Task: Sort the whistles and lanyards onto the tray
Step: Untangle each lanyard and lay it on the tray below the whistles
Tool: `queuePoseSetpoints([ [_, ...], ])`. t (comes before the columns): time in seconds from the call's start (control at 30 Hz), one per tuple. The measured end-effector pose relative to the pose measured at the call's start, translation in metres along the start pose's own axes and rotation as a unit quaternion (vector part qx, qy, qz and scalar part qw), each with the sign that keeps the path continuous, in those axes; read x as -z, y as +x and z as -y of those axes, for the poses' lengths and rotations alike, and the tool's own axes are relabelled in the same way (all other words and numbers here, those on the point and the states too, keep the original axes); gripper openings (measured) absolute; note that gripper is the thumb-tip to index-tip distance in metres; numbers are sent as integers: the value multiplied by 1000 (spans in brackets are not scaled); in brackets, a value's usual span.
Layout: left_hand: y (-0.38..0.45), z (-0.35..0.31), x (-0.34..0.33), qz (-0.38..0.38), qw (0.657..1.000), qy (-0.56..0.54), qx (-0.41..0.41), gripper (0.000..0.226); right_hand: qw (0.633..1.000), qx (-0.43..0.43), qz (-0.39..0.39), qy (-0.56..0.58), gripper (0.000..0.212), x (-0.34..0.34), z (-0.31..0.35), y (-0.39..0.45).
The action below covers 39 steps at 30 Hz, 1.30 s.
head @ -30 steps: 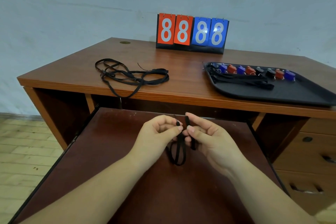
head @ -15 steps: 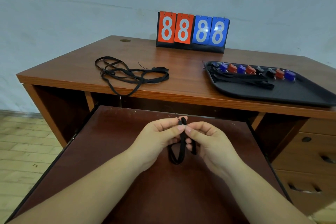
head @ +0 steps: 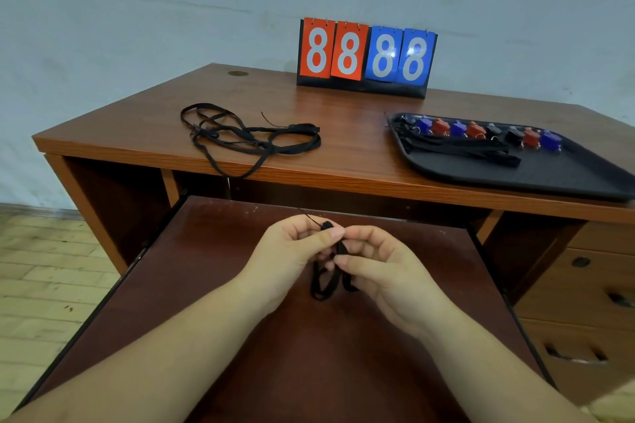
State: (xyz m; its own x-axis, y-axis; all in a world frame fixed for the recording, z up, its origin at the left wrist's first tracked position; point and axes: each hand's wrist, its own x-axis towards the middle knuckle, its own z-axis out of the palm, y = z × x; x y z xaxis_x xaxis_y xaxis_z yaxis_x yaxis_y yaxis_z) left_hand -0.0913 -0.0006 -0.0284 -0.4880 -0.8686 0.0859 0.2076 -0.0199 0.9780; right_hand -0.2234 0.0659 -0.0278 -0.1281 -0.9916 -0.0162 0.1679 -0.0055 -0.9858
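Black lanyard (head: 328, 280) | left hand (head: 292, 257) fingers pinching it | right hand (head: 385, 271) fingers pinching it

Black lanyard (head: 328, 280) folded into short loops, hanging between both hands above the pull-out shelf; its thin cord end sticks up at the top; tangled pile of black lanyards (head: 240, 137) lies loose on the worktop's left side, one loop drooping over the front edge; black tray (head: 536, 175) sits right on the worktop; along its far side a row of whistles (head: 477, 129), blue, red and black; folded black lanyards (head: 460, 149) lie just in front of them.
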Motion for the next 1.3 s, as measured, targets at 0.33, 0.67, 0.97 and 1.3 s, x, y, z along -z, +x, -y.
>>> queuePoseSetpoints([
  [0.33, 12, -6, 17, -44, 998, 46, 3, 14, 994, -15, -25, -103, 20, 27, 11, 7],
  [0.67, 23, -16, 50, -100, 994, 40, 25, 8, 991, -35, -97, -89, 12, 70, 22, 12],
  [0.97, 19, -23, 50, -86, 992, 88, 25, 2, 991, -20, -123, -46, 10, 80, 34, 8],
  [1.3, 36, -70, 2, -48, 991, 122, -27, 6, 984, 37, -172, -20, 18, 110, 119, -3],
])
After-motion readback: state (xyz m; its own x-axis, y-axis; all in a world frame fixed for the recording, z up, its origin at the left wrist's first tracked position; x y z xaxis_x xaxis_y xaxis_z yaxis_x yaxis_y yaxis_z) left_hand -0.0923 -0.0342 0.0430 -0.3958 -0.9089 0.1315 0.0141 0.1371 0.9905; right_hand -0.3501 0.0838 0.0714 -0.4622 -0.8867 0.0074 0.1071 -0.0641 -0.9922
